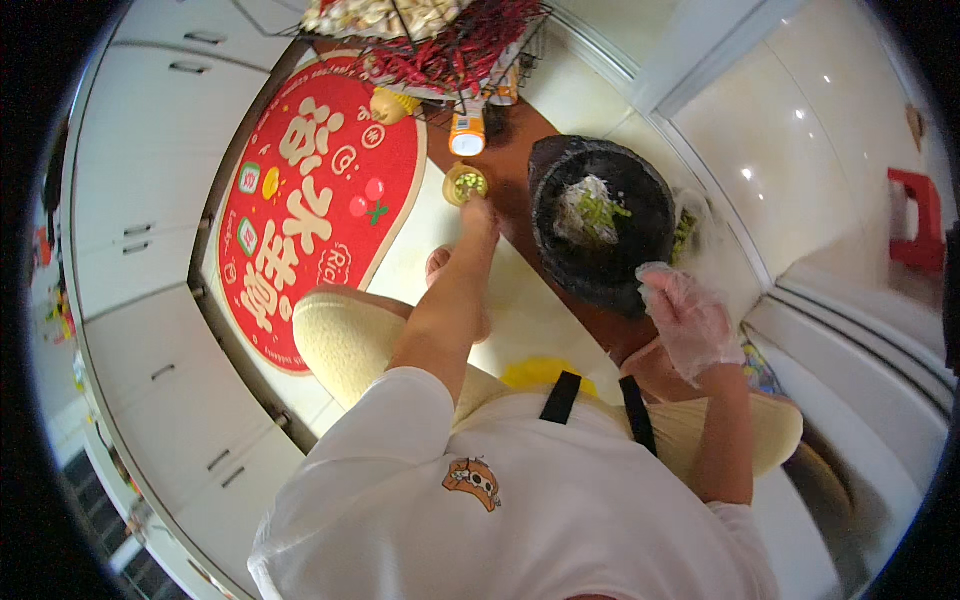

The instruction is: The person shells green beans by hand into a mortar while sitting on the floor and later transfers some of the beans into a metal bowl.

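Note:
My left hand (478, 206) is bare and reaches across to a small yellow bowl (450, 186) with chopped green pieces in it. Its fingers are at the near edge of the bowl, and their grip is hidden. To the right, a dark stone mortar (547, 247) stands on a brown board (517, 135). White shredded food (574, 221) and chopped green pieces (600, 212) lie inside it. My right hand (690, 319) wears a clear plastic glove. Its fingers are bent beside the mortar's near right rim, and whether they hold anything cannot be made out.
A wire basket (536, 45) of dried red chillies (450, 60) and garlic (382, 16) stands at the far end. Beside it are an orange-and-white container (468, 131) and a plastic bag (697, 217). A red mat (315, 225) lies left; a red stool (922, 217) stands right.

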Action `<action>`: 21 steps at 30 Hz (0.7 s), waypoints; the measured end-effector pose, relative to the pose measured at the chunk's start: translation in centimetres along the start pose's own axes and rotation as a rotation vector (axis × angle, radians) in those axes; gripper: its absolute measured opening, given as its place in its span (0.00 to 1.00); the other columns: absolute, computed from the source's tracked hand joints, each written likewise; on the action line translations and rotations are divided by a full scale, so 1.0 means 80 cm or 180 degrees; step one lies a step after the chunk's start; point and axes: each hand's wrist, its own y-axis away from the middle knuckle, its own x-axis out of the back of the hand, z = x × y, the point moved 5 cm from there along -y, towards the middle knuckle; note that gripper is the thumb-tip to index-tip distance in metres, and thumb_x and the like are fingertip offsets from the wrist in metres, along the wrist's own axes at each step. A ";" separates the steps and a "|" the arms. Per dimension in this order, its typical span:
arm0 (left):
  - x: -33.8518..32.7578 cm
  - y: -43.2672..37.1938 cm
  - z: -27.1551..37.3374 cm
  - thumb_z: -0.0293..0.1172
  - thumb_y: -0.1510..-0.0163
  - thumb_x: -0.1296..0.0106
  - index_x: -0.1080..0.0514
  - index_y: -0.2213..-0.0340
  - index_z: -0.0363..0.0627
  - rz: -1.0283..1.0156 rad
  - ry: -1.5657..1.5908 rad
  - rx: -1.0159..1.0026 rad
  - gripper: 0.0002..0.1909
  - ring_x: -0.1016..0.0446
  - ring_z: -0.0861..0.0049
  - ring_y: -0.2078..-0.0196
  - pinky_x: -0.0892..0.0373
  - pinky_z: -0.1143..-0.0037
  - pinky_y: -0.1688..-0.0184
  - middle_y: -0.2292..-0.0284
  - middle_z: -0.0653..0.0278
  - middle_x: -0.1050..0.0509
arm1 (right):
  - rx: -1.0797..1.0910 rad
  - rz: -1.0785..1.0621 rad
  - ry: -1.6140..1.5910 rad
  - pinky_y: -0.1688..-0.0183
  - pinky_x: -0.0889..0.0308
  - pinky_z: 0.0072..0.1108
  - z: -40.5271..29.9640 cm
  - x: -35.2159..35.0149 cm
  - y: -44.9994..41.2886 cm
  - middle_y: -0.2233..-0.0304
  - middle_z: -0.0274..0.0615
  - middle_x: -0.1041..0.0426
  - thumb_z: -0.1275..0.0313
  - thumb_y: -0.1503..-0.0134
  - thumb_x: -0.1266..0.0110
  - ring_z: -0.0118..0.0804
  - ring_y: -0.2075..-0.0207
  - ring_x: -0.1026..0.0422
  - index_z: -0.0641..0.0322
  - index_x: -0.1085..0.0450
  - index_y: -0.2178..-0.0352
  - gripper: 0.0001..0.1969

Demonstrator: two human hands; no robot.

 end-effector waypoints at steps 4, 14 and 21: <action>-0.008 -0.046 -0.075 0.44 0.45 0.67 0.40 0.57 0.38 -0.0917 -0.0136 0.0059 0.23 0.33 0.72 0.65 0.36 0.75 0.65 0.64 0.60 0.32 | -0.0081 0.0110 0.0093 0.70 0.38 0.25 -0.054 0.004 0.030 0.77 0.42 0.33 0.76 0.53 0.52 0.41 0.75 0.34 0.58 0.34 0.69 0.07; 0.018 -0.052 -0.076 0.46 0.50 0.59 0.35 0.70 0.45 -0.1764 -0.1307 0.0304 0.16 0.37 0.75 0.74 0.40 0.73 0.72 0.75 0.64 0.34 | 0.0120 0.0943 0.0544 0.74 0.40 0.31 -0.091 -0.048 0.139 0.80 0.41 0.36 0.74 0.56 0.52 0.44 0.77 0.35 0.56 0.36 0.68 0.10; 0.010 0.089 -0.067 0.33 0.46 0.63 0.37 0.76 0.40 -0.2369 -0.2180 0.0991 0.11 0.42 0.79 0.81 0.42 0.79 0.80 0.80 0.65 0.37 | -0.0720 0.2049 0.0443 0.69 0.37 0.23 -0.019 0.000 0.207 0.76 0.39 0.33 0.67 0.52 0.52 0.37 0.70 0.33 0.54 0.35 0.63 0.13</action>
